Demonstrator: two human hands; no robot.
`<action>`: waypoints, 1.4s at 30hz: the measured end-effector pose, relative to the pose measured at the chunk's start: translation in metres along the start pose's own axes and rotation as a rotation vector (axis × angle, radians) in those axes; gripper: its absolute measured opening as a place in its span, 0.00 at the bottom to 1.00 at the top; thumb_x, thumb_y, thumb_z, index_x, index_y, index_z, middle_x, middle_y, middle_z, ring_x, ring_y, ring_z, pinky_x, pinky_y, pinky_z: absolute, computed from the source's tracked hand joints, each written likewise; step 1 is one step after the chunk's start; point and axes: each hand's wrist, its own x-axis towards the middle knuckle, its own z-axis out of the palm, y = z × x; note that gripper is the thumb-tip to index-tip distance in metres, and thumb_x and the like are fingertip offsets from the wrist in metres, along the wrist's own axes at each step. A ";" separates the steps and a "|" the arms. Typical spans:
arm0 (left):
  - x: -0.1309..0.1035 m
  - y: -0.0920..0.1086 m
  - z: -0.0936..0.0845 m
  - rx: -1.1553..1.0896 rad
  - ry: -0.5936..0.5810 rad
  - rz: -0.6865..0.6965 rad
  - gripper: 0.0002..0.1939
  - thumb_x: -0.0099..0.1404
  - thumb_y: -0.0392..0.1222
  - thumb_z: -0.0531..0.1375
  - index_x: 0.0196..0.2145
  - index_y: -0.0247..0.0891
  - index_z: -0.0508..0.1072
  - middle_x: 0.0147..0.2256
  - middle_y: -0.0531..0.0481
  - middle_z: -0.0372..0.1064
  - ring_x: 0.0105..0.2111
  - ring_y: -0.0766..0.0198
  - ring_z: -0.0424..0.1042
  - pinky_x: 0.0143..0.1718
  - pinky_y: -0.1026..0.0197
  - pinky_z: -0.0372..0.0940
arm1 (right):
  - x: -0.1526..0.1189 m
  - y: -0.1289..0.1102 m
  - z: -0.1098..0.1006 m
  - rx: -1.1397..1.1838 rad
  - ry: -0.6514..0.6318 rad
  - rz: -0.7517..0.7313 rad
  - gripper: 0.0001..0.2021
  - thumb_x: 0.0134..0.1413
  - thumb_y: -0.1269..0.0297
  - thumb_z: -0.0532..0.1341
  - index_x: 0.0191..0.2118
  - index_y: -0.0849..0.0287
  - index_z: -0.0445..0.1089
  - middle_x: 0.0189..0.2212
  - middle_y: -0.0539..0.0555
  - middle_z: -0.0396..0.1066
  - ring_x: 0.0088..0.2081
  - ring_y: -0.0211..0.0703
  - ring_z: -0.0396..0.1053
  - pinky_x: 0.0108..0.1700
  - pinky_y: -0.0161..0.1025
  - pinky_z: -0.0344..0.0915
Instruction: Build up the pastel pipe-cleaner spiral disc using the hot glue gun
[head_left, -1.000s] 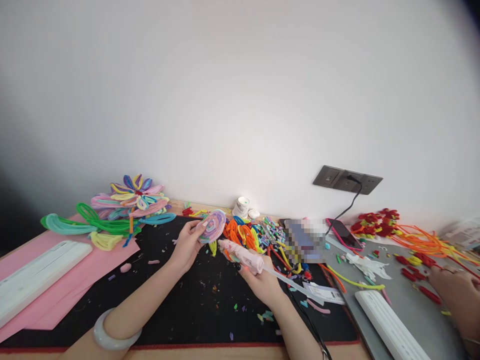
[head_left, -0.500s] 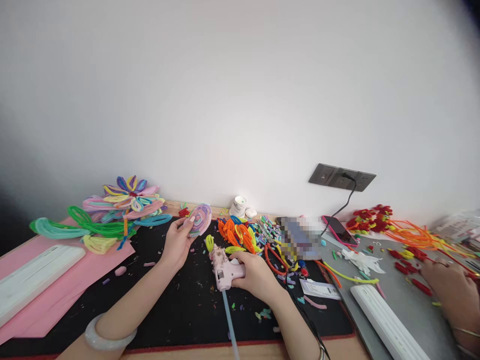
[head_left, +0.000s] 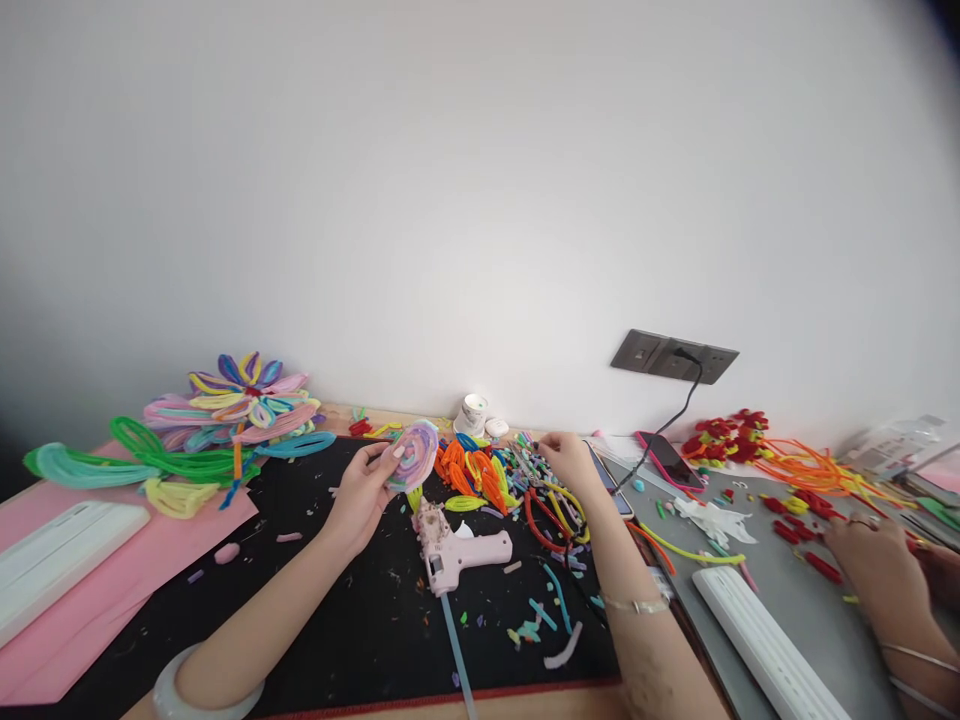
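Observation:
My left hand point(head_left: 367, 490) pinches the edge of a flat spiral disc point(head_left: 414, 456) coiled from pink, purple and pale blue fuzzy stems, held above the black mat. My right hand point(head_left: 568, 462) is at the back of the mat, over a pile of short colourful pipe cleaner scraps point(head_left: 517, 455). Its fingers are bent together, and what they grip, if anything, is hidden. Between my arms a pink hot glue gun point(head_left: 469, 555) lies on the mat, a long glue stick point(head_left: 456, 640) coming out of its back. Orange and yellow pipe cleaner loops point(head_left: 476, 472) lie behind it.
A pipe cleaner flower point(head_left: 251, 400) with green leaves lies at the left by a white power strip point(head_left: 67, 560). A paper cup point(head_left: 472, 412) stands by the wall. At right are a pink-cased phone point(head_left: 671, 462), another strip point(head_left: 765, 630) and another person's hand point(head_left: 877, 560).
My right hand has let go of the glue gun, which now lies on the mat, and moved right and back to the scrap pile. The disc has shifted slightly right and turned.

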 end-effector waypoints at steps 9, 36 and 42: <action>-0.012 0.003 0.008 0.044 -0.092 -0.081 0.26 0.42 0.43 0.76 0.35 0.36 0.69 0.29 0.53 0.75 0.28 0.67 0.75 0.29 0.66 0.70 | 0.078 0.017 0.034 -0.219 -0.130 0.231 0.16 0.64 0.61 0.60 0.54 0.60 0.67 0.52 0.58 0.68 0.48 0.48 0.70 0.48 0.49 0.71; -0.015 0.005 0.010 0.052 -0.093 -0.110 0.26 0.41 0.41 0.76 0.35 0.35 0.69 0.28 0.52 0.76 0.27 0.65 0.74 0.28 0.66 0.70 | -0.031 -0.010 -0.007 0.712 -0.214 -0.069 0.09 0.43 0.68 0.57 0.35 0.58 0.64 0.21 0.42 0.61 0.21 0.33 0.60 0.25 0.31 0.59; -0.015 0.004 0.010 0.070 -0.091 -0.104 0.26 0.41 0.42 0.76 0.35 0.35 0.70 0.28 0.52 0.76 0.27 0.66 0.74 0.28 0.66 0.70 | -0.056 -0.014 0.022 0.807 -0.194 -0.015 0.08 0.40 0.68 0.58 0.32 0.57 0.65 0.20 0.44 0.64 0.22 0.37 0.66 0.26 0.34 0.65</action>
